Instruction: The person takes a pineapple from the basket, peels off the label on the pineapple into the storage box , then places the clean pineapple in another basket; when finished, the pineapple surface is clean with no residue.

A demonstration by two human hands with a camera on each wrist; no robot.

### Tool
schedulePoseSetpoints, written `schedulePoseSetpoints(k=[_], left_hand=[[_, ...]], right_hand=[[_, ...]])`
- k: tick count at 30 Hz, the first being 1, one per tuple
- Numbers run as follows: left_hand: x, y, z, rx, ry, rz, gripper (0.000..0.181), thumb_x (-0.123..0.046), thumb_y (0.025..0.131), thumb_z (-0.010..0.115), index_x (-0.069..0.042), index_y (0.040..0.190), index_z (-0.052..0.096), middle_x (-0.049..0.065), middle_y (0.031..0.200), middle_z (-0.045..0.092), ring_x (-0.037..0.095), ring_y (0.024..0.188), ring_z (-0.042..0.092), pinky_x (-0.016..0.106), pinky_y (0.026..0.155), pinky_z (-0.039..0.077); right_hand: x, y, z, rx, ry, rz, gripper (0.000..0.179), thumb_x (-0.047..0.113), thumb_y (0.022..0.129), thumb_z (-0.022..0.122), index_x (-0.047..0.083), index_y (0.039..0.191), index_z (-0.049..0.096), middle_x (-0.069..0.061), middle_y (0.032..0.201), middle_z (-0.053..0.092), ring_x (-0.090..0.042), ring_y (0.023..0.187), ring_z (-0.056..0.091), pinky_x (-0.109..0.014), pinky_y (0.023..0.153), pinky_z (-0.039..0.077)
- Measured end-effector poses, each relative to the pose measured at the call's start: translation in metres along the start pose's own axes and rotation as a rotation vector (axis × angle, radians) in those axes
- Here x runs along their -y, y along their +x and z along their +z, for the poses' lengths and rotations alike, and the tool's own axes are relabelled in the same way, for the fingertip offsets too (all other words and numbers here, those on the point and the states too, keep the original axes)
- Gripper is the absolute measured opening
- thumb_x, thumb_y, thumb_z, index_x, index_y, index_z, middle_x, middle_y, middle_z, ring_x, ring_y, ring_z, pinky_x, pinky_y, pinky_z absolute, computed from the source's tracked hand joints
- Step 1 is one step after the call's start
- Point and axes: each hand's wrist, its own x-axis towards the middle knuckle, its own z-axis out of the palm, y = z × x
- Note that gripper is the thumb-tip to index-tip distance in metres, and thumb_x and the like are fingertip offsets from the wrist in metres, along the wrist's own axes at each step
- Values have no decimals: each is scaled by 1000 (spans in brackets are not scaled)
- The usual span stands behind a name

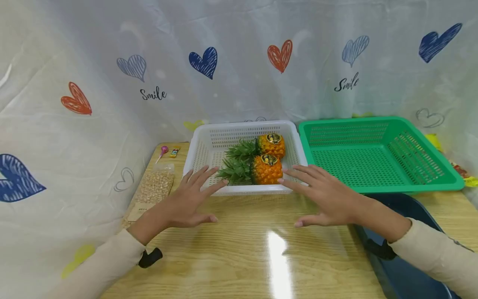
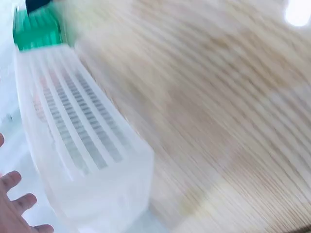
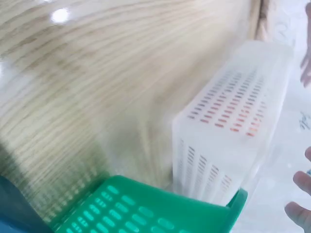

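Two small pineapples with green leafy crowns lie side by side in a white plastic basket [image 1: 242,190]. The nearer pineapple [image 1: 267,171] and the farther pineapple [image 1: 274,149] each carry a dark label, crowns pointing left. My left hand [image 1: 188,199] is spread near the basket's front left, palm down, holding nothing. On the other side my right hand [image 1: 328,195] is likewise spread, its fingertips close to the nearer pineapple and the basket's front rim; I cannot tell whether they touch. In the left wrist view the basket [image 2: 92,145] appears with spread fingertips beside it.
A green basket [image 1: 351,166] adjoins the white one on the right. A dark blue bin [image 1: 396,265] stands below my right forearm. At left lie a bag of pale grains [image 1: 154,187], a lollipop [image 1: 163,150] and a small packet [image 1: 174,152]. Yellow packaging [image 1: 471,181] shows behind the green basket.
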Motion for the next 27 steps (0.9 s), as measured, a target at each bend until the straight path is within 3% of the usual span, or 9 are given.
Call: schedulePoseSetpoints(k=[5,10,14,20,24,27], left_hand=[[27,-7,0,-66,-43,-105,85,-76,94,36,-22,158,31,15,167,14,44,151,18,73,111,23],[46,-13,4,-68,-145,-297,78,-57,95,61,-20,157,32,17,167,8,50,149,17,73,106,32],[53,-17,10,-53,-274,-405,81,-53,95,64,-19,159,28,18,167,2,49,149,14,73,102,37],[58,-18,19,-80,-453,-437,85,-45,98,60,-15,162,14,21,166,-1,50,148,19,72,106,32],[60,-16,23,-105,-539,-450,92,-43,99,61,-10,162,4,22,165,-2,47,148,18,70,111,28],[61,-16,25,-107,-573,-470,93,-42,98,62,-9,162,3,23,165,-1,45,145,24,67,110,31]], right_hand=[[-8,2,-3,-41,88,24,94,65,82,72,16,155,39,-11,157,42,-35,139,44,-60,105,42],[-13,2,-7,-16,174,103,88,55,84,76,18,155,40,-10,155,44,-35,137,46,-62,102,43],[-16,5,-11,8,225,175,80,49,86,77,17,152,44,-8,153,47,-36,136,47,-62,102,43],[-23,12,-16,23,338,248,72,42,89,77,16,149,47,-8,152,48,-36,138,44,-63,102,43],[-29,17,-18,29,354,263,70,40,90,76,17,149,47,-8,151,48,-37,138,44,-64,103,42],[-33,22,-19,35,360,280,69,40,90,75,19,149,46,-7,151,49,-36,138,44,-64,105,40]])
